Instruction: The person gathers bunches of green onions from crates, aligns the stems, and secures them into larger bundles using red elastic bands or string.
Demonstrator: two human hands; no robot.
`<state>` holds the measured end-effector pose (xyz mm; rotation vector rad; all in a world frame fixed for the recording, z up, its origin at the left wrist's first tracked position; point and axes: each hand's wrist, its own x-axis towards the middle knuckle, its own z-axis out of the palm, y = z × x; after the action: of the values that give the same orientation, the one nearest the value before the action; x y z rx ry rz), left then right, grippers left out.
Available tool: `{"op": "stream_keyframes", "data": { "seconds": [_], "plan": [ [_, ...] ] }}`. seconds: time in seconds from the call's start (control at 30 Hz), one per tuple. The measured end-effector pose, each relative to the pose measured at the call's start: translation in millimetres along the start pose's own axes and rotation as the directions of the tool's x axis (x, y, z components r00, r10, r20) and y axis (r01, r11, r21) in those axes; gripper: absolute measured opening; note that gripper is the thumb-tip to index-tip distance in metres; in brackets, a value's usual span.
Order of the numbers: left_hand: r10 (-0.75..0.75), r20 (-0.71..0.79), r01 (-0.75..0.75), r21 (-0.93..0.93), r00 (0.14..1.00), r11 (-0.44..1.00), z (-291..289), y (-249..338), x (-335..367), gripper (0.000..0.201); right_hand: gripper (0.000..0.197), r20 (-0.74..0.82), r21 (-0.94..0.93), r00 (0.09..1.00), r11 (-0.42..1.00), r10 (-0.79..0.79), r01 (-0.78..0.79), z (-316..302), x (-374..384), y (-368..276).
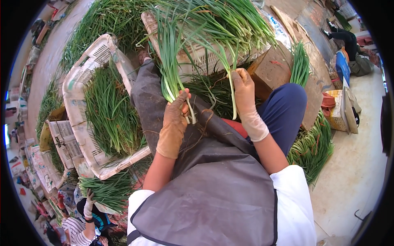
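Note:
My left hand (175,117), in a soiled thin glove, is closed around the white ends of a small bunch of green onions (168,69). Their long leaves point up and away from me. In my right hand (244,88), gloved too, a single green onion stalk (234,100) is pinched between thumb and fingers, its pale end hanging down. That stalk is held apart from the bunch. Both hands are above the dark apron (205,197) over my lap. Trimmed bits and dry peelings (205,119) lie on the apron between my knees.
A pile of green onions (234,24) lies on an upturned white crate (201,61) ahead. At left stands a white crate (74,96) of greens. A cardboard box (273,67) is by my right knee, with bundled onions (316,147) beside me. Another person (82,227) works at lower left.

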<state>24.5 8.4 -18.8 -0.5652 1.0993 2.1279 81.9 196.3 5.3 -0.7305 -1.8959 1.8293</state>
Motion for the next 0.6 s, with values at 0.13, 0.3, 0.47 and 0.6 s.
{"op": "stream_keyframes", "data": {
  "seconds": [0.13, 0.3, 0.47, 0.6],
  "plan": [
    [-0.113, -0.018, 0.114, 0.071, 0.993, 0.991, 11, -14, 2, 0.023, 0.018, 0.15, 0.1, 0.98, 0.984, 0.129, -0.145, 16, -5, 14],
    [-0.074, 0.034, 0.074, -0.008, 0.997, 0.997, 28, -28, -9, 0.021, 0.018, 0.124, -0.167, 0.989, 0.981, -0.076, 0.096, 43, -23, 39],
    [-0.115, 0.037, 0.114, 0.029, 0.993, 0.993, 20, -24, -5, 0.015, 0.015, 0.229, 0.028, 0.97, 0.995, 0.086, -0.095, 32, -25, 6],
    [-0.1, -0.05, 0.094, -0.117, 0.994, 0.989, 29, -13, -3, 0.017, 0.02, 0.339, 0.197, 0.94, 0.976, 0.021, -0.093, 2, -22, -33]
  ]
}}
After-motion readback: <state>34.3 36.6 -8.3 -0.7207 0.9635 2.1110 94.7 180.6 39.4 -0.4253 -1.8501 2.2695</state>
